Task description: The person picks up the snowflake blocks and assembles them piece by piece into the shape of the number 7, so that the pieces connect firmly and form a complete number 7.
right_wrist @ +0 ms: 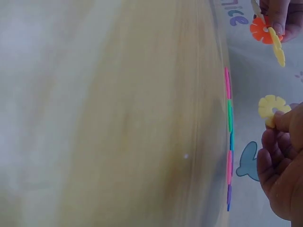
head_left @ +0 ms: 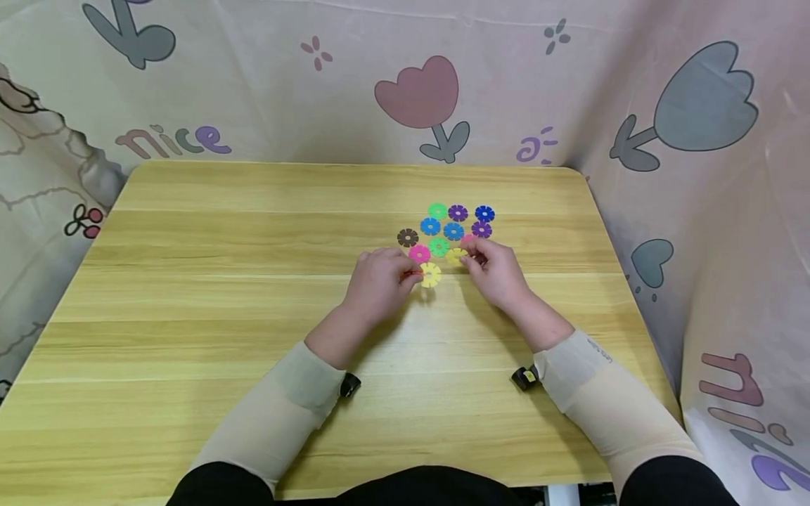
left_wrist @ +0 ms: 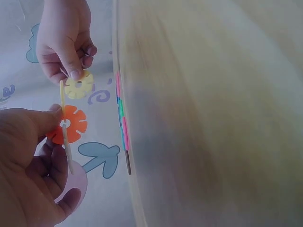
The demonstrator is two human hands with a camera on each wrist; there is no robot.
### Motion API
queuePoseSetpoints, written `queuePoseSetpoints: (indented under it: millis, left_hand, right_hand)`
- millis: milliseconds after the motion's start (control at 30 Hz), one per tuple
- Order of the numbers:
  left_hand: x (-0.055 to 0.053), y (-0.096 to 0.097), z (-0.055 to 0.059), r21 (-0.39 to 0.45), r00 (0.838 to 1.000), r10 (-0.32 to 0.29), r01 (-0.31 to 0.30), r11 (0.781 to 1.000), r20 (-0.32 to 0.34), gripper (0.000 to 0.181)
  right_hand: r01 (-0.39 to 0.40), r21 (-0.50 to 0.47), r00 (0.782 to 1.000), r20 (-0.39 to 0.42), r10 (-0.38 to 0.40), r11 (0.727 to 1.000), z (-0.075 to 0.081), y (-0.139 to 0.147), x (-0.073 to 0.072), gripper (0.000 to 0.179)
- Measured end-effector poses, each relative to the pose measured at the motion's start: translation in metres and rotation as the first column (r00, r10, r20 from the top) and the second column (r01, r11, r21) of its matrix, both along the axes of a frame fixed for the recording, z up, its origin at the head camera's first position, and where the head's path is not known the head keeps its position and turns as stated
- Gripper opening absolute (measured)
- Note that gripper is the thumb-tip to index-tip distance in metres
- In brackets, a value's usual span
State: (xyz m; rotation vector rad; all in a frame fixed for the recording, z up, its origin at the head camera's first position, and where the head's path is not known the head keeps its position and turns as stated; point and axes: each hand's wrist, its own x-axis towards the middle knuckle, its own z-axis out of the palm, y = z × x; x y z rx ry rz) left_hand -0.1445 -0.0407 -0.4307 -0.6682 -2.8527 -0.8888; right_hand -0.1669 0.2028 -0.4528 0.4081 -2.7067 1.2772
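My left hand point(head_left: 382, 283) pinches an orange notched plastic disc point(left_wrist: 75, 124) between thumb and fingers. Slotted into that orange disc are a yellow disc point(head_left: 431, 275), standing crosswise at one side, and a whitish disc point(left_wrist: 68, 149) seen edge-on. A second yellow disc point(right_wrist: 273, 107) is pinched at its rim by my right hand point(head_left: 496, 274), apart from the joined pieces. Both hands are raised above the table, just in front of a loose group of similar discs.
On the wooden table point(head_left: 190, 316) lie flat discs: a dark brown one point(head_left: 408, 237), pink point(head_left: 419, 254), green point(head_left: 439, 246), blue point(head_left: 430, 226), purple point(head_left: 458, 213) and dark blue point(head_left: 484, 213), several colours repeated. A patterned cloth point(head_left: 266, 84) hangs behind and beside the table.
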Motion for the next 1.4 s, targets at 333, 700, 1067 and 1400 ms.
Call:
queuePoseSetpoints:
  millis: [333, 700, 1067, 1400]
  left_hand:
    - [-0.001, -0.001, 0.0, -0.007, 1.0, 0.021, -0.021, 1.0, 0.017, 0.011]
    - [-0.001, -0.003, -0.001, -0.001, 0.999, 0.032, -0.032, 0.999, 0.012, 0.011]
    - [-0.002, -0.002, -0.003, 0.0, 1.0, 0.028, -0.028, 1.0, 0.002, 0.011]
    - [-0.001, 0.0, -0.002, -0.004, 1.0, 0.017, -0.017, 1.0, -0.01, 0.011]
  right_hand:
    - [-0.035, -0.088, 0.998, -0.052, 0.031, 0.996, 0.001, 0.001, 0.008, 0.009]
    - [-0.097, -0.139, 0.992, -0.093, 0.084, 0.986, 0.001, -0.001, 0.015, 0.009]
    - [-0.172, -0.125, 0.979, -0.132, 0.156, 0.977, 0.0, -0.001, 0.016, 0.012]
    - [-0.189, -0.127, 0.976, -0.134, 0.172, 0.974, 0.0, -0.002, 0.017, 0.013]
